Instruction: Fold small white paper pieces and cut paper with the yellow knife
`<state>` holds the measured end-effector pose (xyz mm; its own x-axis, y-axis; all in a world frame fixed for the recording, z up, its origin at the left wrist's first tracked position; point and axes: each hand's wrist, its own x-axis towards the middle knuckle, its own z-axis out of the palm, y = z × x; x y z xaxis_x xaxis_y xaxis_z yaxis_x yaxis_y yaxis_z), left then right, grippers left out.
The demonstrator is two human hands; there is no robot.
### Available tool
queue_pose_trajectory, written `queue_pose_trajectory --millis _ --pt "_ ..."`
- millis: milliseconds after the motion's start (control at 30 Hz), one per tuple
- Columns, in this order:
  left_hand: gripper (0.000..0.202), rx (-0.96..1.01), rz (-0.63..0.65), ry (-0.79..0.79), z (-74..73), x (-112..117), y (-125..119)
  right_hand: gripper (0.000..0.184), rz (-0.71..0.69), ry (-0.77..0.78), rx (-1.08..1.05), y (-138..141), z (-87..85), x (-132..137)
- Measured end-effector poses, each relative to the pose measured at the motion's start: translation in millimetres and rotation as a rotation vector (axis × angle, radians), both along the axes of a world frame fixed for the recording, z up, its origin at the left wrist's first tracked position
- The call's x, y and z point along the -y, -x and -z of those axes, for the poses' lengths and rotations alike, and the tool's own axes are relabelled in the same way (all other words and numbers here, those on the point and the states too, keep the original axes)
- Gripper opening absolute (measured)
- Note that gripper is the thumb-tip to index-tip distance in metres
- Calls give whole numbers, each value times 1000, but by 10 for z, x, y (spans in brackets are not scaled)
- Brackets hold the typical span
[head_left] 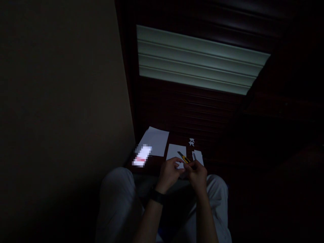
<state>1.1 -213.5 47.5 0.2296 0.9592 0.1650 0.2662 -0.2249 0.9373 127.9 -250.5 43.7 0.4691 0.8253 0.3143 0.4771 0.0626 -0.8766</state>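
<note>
My left hand and my right hand are close together over the near edge of a dark table. Between their fingertips is a small piece of white paper, pinched from both sides. A yellow utility knife with its blade out shows just beyond my right fingers; its lower end is hidden, and I cannot tell whether it lies on the table or touches that hand. Under and behind the knife lies a square sheet of white paper. A dark band circles my left wrist.
Larger white sheets lie at the left, with a lit, pixelated phone-like screen over their near corner. Small white cut-outs sit farther back. White strips with a thin pen-like object are at the right. A slatted panel stands behind.
</note>
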Motion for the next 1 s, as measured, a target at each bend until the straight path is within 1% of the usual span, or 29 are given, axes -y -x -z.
queue_pose_trajectory --millis 100,200,333,433,533,633,767,867,1000 --pt "30 47 -6 17 15 -20 -1 20 -25 -19 -65 -10 34 -26" --pt "30 106 16 30 42 -51 10 21 -83 -41 -174 -15 69 -55" --pt "32 204 54 101 90 -71 16 22 -147 -108 -318 -23 67 -68" --pt "34 277 59 146 112 -65 12 19 -185 -145 -323 -29 45 -57" --pt "34 312 78 160 113 -57 15 18 -217 -121 -337 -30 47 -46" --pt "34 313 120 169 104 -60 23 19 -204 -109 -394 -39 69 -46" --pt "34 310 145 190 88 -60 15 20 -223 -89 -457 -61 86 -48" --pt "33 317 106 198 65 -41 -12 18 -210 -112 -444 -49 75 -47" --pt "35 327 21 193 23 -21 -41 20 -138 -157 -378 7 40 -57"
